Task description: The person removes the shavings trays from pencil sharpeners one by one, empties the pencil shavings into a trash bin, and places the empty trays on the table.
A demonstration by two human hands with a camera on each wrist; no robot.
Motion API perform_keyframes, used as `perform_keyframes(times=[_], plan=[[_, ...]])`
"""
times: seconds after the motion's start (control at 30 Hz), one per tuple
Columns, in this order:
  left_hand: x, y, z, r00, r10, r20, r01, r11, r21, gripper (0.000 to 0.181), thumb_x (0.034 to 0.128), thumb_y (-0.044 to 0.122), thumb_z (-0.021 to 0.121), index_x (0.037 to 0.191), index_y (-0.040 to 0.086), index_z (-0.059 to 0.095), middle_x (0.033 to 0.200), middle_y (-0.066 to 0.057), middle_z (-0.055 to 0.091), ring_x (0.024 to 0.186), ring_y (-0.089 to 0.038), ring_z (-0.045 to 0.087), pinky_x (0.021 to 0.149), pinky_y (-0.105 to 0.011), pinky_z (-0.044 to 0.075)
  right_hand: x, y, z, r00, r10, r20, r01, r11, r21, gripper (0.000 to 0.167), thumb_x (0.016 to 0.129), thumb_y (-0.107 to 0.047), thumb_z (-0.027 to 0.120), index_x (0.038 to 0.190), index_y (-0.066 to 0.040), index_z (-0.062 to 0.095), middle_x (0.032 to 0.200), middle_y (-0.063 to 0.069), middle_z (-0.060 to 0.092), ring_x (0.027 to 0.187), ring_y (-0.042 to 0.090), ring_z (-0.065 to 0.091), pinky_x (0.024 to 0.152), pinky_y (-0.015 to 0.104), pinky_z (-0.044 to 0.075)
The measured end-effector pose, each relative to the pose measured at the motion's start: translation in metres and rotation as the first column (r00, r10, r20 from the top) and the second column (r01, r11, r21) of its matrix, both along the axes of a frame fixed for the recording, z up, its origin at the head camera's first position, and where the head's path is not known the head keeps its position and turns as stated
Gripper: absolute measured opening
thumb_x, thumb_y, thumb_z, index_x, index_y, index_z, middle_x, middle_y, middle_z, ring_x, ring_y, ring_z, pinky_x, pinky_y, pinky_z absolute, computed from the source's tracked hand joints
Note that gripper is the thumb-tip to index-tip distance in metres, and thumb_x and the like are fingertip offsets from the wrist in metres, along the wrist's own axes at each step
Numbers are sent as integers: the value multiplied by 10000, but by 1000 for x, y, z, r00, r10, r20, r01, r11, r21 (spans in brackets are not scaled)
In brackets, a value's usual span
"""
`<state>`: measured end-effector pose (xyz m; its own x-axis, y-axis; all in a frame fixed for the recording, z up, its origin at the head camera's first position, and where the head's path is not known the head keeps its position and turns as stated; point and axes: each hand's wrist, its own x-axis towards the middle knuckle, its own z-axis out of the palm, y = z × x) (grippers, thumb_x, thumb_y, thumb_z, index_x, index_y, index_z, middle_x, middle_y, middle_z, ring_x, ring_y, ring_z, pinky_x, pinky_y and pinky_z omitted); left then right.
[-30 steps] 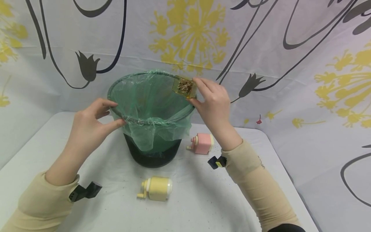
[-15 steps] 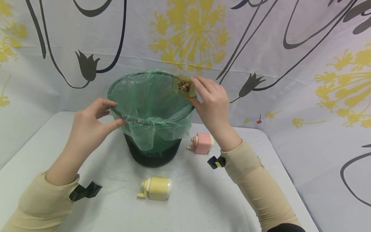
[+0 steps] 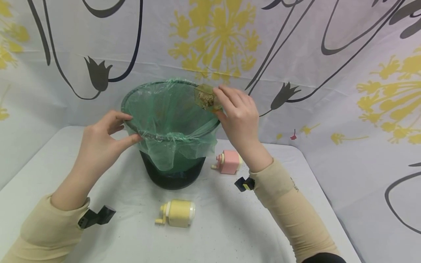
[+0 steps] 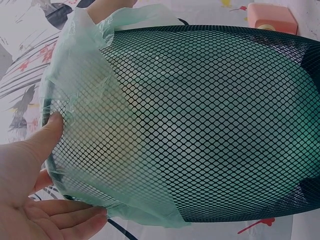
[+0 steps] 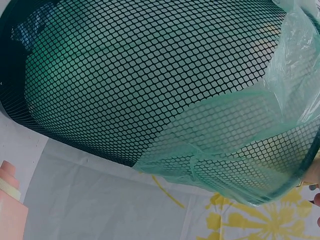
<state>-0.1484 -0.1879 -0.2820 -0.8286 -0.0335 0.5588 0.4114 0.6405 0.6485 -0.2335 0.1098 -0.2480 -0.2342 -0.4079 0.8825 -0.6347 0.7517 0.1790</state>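
A dark mesh bin [image 3: 175, 175] stands on the table, lined with a thin green bag [image 3: 164, 155] folded over its rim. My left hand [image 3: 103, 146] pinches the rim at the near left, thumb outside. In the left wrist view the left hand [image 4: 35, 185] has its thumb on the mesh and bag edge. At the right of the rim my right hand [image 3: 241, 117] holds a small clear yellowish container [image 3: 204, 96], tilted over the bin opening, with brown shavings inside. The right wrist view shows only a bit of the right hand [image 5: 314, 175] past the rim.
A yellow crank sharpener [image 3: 179, 213] lies in front of the bin on the white table [image 3: 131, 241]. Just right of the bin is a pink one [image 3: 230, 162]. A patterned cloth [image 3: 210, 44] hangs behind the table and at its sides.
The container in my right hand has tipped further over the bin, and its shavings have shifted toward the lower side. My left hand stays at the rim.
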Motion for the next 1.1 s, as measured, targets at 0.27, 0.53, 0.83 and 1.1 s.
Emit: perform_keyframes(times=[0.27,0.53,0.83,1.1], plan=[[-1,0,-1,1000,-2,-1,2,1000,5,456,735,60,824,1129,14,601,1123,-187,661,1031,-422,617,810,-568,447,0,-1,0,999,8,-42,-7,1000,7,506,694,84,793,1166,-55,675,1172,93,652,1068,281,596,885,419,477],[-1,0,-2,1000,3,-2,-3,1000,4,453,735,57,824,1128,17,602,1124,-184,661,1033,-424,615,806,-561,447,-1,-3,0,995,34,-90,-34,999,2,474,701,116,748,1136,-60,683,1159,86,661,1056,276,607,857,409,491],[-2,0,-2,1000,6,-7,-6,1000,4,461,729,58,828,1130,19,605,1127,-170,663,1042,-420,612,799,-546,444,-1,-3,0,994,39,-106,-39,999,11,424,794,149,591,1140,-76,687,1162,83,662,1051,272,611,841,401,495],[-1,0,-2,1000,8,-8,-8,1000,-1,459,728,60,829,1125,15,604,1115,-188,663,1034,-426,614,811,-568,444,0,-3,0,993,47,-112,-43,998,36,391,824,118,630,1156,-82,684,1178,86,655,1074,274,601,873,393,485]])
